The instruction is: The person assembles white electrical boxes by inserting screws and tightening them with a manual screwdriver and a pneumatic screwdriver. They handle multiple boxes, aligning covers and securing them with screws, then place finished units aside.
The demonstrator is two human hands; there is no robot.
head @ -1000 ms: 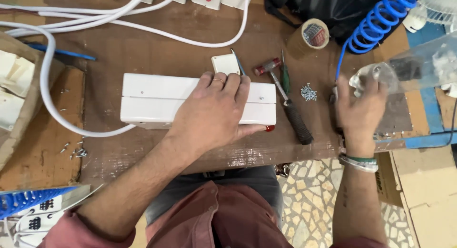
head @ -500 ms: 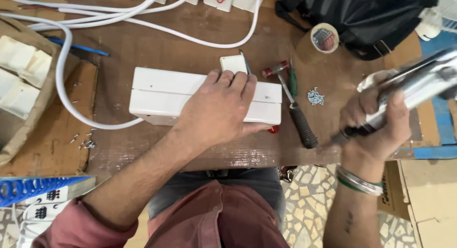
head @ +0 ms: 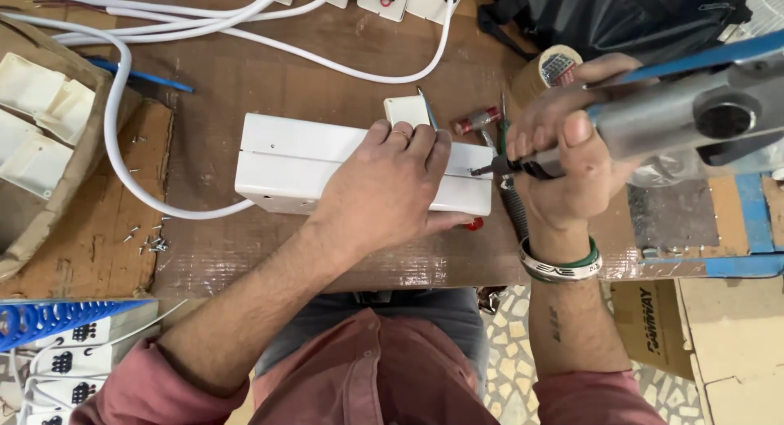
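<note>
Left hand — palm down, fingers spread flat on the white box at frame centre, pressing it to the counter; nothing gripped. Right hand — fingers wrapped tight about a grey power screwdriver, right of centre, its bit tip touching the box's right end. Small white block — just above the left hand's fingertips. White cable — loops left from the box. Tape roll — upper right, beside a black bag. Loose screws — lower left of the box.
</note>
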